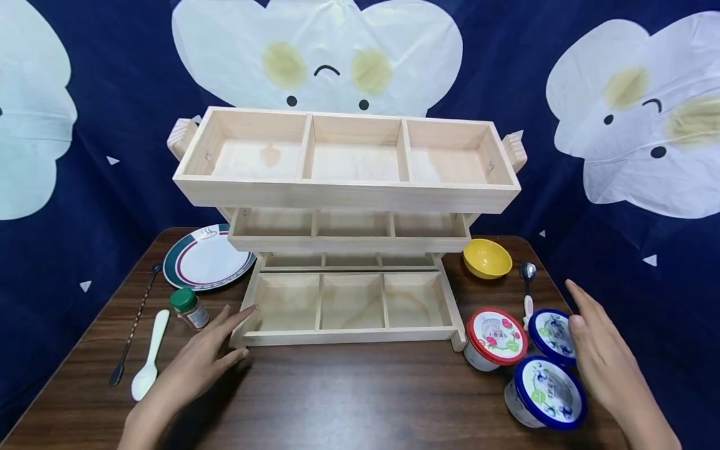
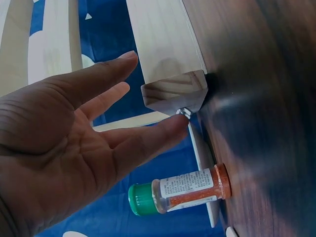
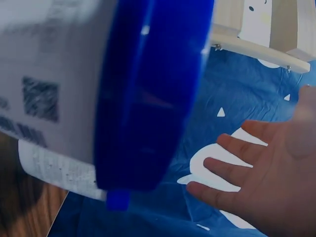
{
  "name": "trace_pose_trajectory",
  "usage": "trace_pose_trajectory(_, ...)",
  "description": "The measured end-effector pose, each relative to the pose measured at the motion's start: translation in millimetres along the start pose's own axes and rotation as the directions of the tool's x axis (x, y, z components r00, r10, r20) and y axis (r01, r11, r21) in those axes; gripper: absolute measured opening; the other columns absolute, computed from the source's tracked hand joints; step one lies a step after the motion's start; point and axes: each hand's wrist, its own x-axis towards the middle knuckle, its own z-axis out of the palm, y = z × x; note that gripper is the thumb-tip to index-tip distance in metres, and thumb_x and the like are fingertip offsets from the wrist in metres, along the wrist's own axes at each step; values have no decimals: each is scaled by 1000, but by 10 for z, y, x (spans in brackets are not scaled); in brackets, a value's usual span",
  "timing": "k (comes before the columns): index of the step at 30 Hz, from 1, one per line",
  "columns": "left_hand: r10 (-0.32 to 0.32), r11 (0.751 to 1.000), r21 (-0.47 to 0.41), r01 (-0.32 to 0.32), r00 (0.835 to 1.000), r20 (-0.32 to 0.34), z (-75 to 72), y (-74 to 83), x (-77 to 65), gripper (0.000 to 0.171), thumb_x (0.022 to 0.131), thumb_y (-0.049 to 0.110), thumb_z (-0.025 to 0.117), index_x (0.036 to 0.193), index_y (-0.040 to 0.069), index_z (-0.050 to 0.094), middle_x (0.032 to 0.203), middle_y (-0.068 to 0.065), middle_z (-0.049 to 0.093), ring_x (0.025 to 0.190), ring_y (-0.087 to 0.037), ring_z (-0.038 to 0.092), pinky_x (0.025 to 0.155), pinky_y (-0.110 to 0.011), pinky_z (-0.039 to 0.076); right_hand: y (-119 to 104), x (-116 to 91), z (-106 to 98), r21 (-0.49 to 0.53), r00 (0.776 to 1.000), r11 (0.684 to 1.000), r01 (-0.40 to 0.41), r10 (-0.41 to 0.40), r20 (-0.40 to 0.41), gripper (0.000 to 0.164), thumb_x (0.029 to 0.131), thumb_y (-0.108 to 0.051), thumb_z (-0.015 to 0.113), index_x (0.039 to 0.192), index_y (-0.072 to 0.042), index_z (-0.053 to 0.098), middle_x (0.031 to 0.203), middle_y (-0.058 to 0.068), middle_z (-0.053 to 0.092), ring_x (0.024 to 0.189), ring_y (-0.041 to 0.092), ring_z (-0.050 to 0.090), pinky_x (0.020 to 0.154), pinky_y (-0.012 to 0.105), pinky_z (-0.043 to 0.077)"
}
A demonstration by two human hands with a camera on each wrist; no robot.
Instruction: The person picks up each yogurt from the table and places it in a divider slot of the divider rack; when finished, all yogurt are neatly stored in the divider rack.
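A tiered wooden organizer (image 1: 349, 194) stands spread out at the middle of the table, its several trays split into compartments. My left hand (image 1: 205, 353) is at its lower left corner, fingers extended; in the left wrist view a fingertip is right at a metal fastener (image 2: 184, 112) on the wood. Just left of that hand stands a green-capped spice jar (image 1: 190, 309) with reddish contents. My right hand (image 1: 607, 362) holds nothing and has its fingers spread, beside two blue-lidded tubs, a front one (image 1: 547, 392) and a rear one (image 1: 554, 336).
Left on the dark wood table (image 1: 349, 400) lie a white spoon (image 1: 152, 356), a twisted-handle bar spoon (image 1: 137, 322) and a rimmed plate (image 1: 210, 257). Right are a red-lidded tub (image 1: 495, 337), a yellow bowl (image 1: 487, 259) and a metal spoon (image 1: 527, 272). A blue curtain (image 1: 129, 181) hangs behind.
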Motion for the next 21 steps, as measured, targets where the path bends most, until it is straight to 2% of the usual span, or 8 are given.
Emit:
trace_pose_trajectory(1,-5,1000,1,5,1000,2,2,-2,-7,71,95,9,83,159,9,52,156,-47,39,141,-67,41,96,-82,45,20,-6,1,6,1000,1000,8,-8,6,55,120,-21,30,174,-18,21,174,27,25,162,43,17,130,29,1)
trace_pose_trajectory(3,-16,1000,4,16,1000,8,3,-11,-9,71,95,10,83,159,9,52,155,-48,39,139,-68,43,95,-82,45,54,-17,-2,15,1000,1000,25,-25,8,55,120,-20,30,175,-21,22,174,26,26,163,27,16,122,16,2)
trace_pose_trajectory(5,-26,1000,3,26,1000,14,3,-17,-13,71,96,10,83,159,9,51,156,-47,39,139,-68,43,96,-83,45,77,-26,-6,26,999,999,44,-44,-5,55,120,-18,31,174,-22,23,174,25,28,161,9,16,119,13,4)
trace_pose_trajectory(8,-33,999,4,33,999,14,10,-15,-4,71,96,10,83,160,9,51,156,-46,40,140,-66,44,97,-82,44,101,-45,-8,33,997,997,70,-69,-40,55,119,-15,35,173,-23,28,172,19,34,153,-8,19,117,8,8)
trace_pose_trajectory(12,-37,999,6,37,999,8,22,-21,-3,70,96,11,83,158,9,53,156,-42,44,142,-64,44,100,-81,44,143,-58,25,33,990,994,101,-97,-105,55,117,-11,43,171,-21,36,168,-9,42,148,-12,27,115,4,13)
trace_pose_trajectory(15,-25,1000,-15,25,1000,8,34,-26,-14,69,96,9,83,158,8,54,155,-38,49,142,-62,45,103,-80,43,188,-77,46,63,985,992,109,-99,-138,52,117,-9,42,169,-17,40,160,-28,42,147,-11,31,115,4,16)
trace_pose_trajectory(17,-7,999,-37,7,1000,10,41,-24,-21,68,95,8,83,157,7,54,154,-35,52,142,-61,47,105,-79,43,224,-93,50,91,983,989,113,-98,-153,51,117,-8,39,167,-14,42,158,-31,43,147,-10,33,115,4,18)
trace_pose_trajectory(21,11,998,-68,-10,1000,11,49,-26,-12,67,96,7,82,156,5,54,152,-31,57,140,-59,51,106,-77,43,305,-128,35,130,981,986,107,-83,-175,49,118,-9,33,166,-10,44,158,-29,45,146,-8,36,114,4,21)
